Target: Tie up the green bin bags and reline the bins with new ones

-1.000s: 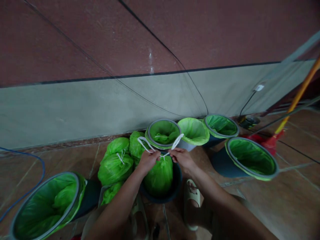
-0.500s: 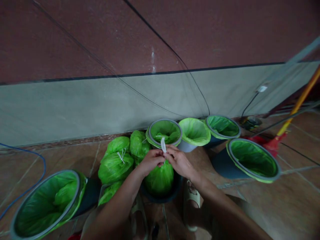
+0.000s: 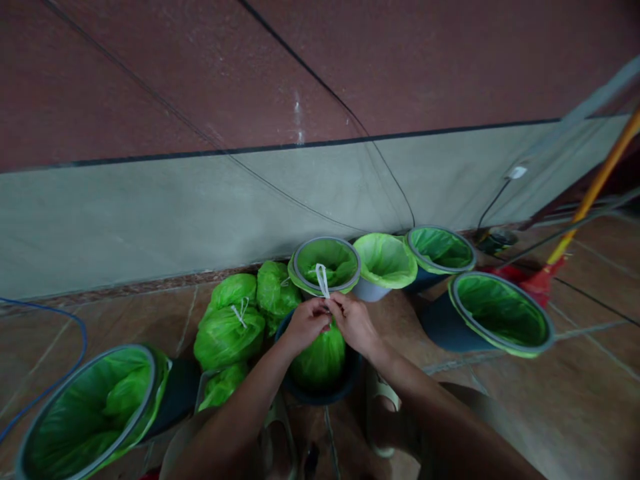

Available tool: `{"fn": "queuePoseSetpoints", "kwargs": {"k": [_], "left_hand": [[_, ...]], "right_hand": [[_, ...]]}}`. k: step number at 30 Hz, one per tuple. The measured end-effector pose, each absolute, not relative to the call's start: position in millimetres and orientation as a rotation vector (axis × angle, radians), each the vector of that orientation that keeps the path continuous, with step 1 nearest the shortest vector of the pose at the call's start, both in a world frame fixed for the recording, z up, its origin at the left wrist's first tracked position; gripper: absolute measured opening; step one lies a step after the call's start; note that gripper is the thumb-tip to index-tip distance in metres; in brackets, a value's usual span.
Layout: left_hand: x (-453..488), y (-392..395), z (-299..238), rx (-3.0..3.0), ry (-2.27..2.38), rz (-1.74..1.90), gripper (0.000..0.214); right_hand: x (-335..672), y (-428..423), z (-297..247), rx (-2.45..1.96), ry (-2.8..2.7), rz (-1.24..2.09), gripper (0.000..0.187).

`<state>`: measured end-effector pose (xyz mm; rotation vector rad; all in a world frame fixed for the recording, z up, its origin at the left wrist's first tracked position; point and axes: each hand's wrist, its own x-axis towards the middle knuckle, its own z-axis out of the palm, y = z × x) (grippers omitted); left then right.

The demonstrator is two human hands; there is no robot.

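My left hand [image 3: 309,324] and my right hand [image 3: 354,321] meet at the gathered top of a green garbage bag [image 3: 321,361]. Both sets of fingers pinch the white drawstring [image 3: 322,280], and a loop of it stands up above them. The filled, rounded bag sits inside a dark bin [image 3: 356,377] between my feet. My fingertips overlap, so the neck of the bag and any knot are hidden.
Tied green bags [image 3: 230,333] sit to the left, near a large lined bin [image 3: 150,373]. Along the wall stand a grey-rimmed bin [image 3: 299,283], a pale bin [image 3: 373,291] and a dark bin [image 3: 425,283]. Another bin [image 3: 450,327] and a red broom [image 3: 537,283] are at right.
The white drawstring loop now stands wider and taller above my fingers. My hands stay close together at the bag's neck; the view has shifted slightly.
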<state>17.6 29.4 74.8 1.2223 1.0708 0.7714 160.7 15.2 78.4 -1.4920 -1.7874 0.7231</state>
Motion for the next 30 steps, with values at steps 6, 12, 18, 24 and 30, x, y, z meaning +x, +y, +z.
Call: {"fn": "queuePoseSetpoints", "kwargs": {"k": [6,12,18,24,30], "left_hand": [[12,29,82,1.584,1.128,0.737,0.053],[14,20,89,1.797,1.221,0.743,0.06],[18,16,75,1.906,1.269,0.738,0.06],[14,19,72,1.921,1.378,0.77,0.054],[14,19,69,2.009,1.372,0.76,0.051]], "right_hand": [[162,19,73,-1.582,-1.674,0.758,0.017],[162,25,62,-1.583,-1.436,0.936,0.013],[163,23,61,-1.514,-1.42,0.986,0.019],[162,22,72,-1.334,-1.549,1.168,0.028],[163,23,71,-1.311,-1.519,1.203,0.019]]}}
